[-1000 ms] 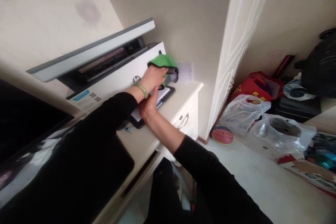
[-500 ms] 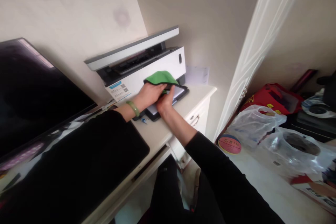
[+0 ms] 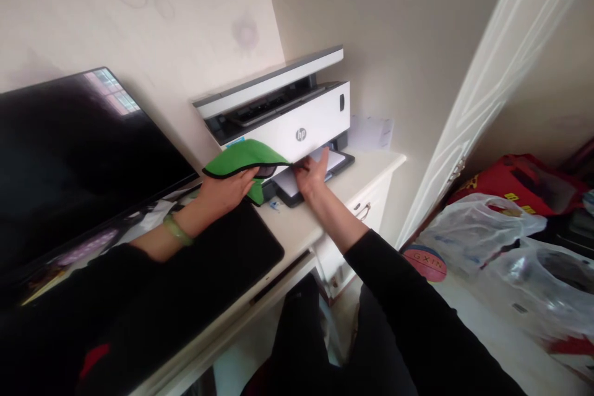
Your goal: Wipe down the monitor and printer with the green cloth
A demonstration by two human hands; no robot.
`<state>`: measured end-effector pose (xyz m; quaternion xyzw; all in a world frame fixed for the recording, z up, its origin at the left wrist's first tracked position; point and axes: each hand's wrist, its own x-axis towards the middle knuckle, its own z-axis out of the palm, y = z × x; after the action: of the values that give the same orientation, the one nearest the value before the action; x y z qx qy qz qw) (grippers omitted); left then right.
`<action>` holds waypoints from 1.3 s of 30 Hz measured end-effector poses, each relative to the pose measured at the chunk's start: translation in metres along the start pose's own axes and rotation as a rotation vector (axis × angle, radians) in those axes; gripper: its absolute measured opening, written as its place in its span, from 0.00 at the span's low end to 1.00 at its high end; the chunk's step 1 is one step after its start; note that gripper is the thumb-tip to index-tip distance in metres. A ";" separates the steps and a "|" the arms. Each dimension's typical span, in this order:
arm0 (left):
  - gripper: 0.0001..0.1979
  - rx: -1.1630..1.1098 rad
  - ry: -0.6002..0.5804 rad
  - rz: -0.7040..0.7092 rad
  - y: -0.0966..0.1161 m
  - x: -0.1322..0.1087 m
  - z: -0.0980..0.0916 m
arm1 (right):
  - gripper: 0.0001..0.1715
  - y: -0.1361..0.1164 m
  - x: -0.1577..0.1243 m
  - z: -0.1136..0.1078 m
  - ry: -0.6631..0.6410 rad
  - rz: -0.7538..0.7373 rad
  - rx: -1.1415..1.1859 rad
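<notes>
My left hand, with a green bangle on its wrist, is closed around a green cloth with black edging. The cloth spreads in front of the lower left part of a white HP printer. One corner points at my right hand; whether it touches the fingers I cannot tell. That hand is at the printer's paper tray, over white paper, thumb raised apart from the fingers. Part of its fingers is hidden under the printer's front. The printer's lid stands slightly raised.
A black monitor stands at the left, behind a black desk mat. Small keys lie by the tray. A white cabinet is below. On the floor at right are a basketball, plastic bags and a red bag.
My left hand has moved left and away from the right hand, carrying the green cloth and uncovering the HP logo. The right hand stays by the tray, its thumb spread. The view has shifted left.
</notes>
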<state>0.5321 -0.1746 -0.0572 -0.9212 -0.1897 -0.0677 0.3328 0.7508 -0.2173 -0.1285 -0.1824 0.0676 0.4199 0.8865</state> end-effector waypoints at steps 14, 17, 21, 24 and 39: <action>0.32 -0.025 -0.058 0.014 0.050 0.092 -0.013 | 0.32 0.006 0.009 -0.002 -0.018 -0.019 0.082; 0.32 -0.042 -0.049 0.050 0.065 0.128 -0.016 | 0.37 0.006 0.009 0.000 -0.028 0.026 0.045; 0.31 -0.054 -0.024 0.089 0.080 0.173 -0.018 | 0.39 0.005 0.007 0.005 -0.099 -0.004 0.119; 0.31 -0.030 -0.015 0.118 0.092 0.204 -0.020 | 0.38 0.004 0.005 0.006 -0.082 -0.028 0.148; 0.26 -0.043 0.051 0.347 0.126 0.292 -0.001 | 0.37 0.002 0.002 0.005 -0.089 0.013 0.147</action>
<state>0.8499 -0.1757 -0.0574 -0.9450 -0.0178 -0.0366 0.3247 0.7502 -0.2122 -0.1250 -0.0977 0.0600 0.4273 0.8968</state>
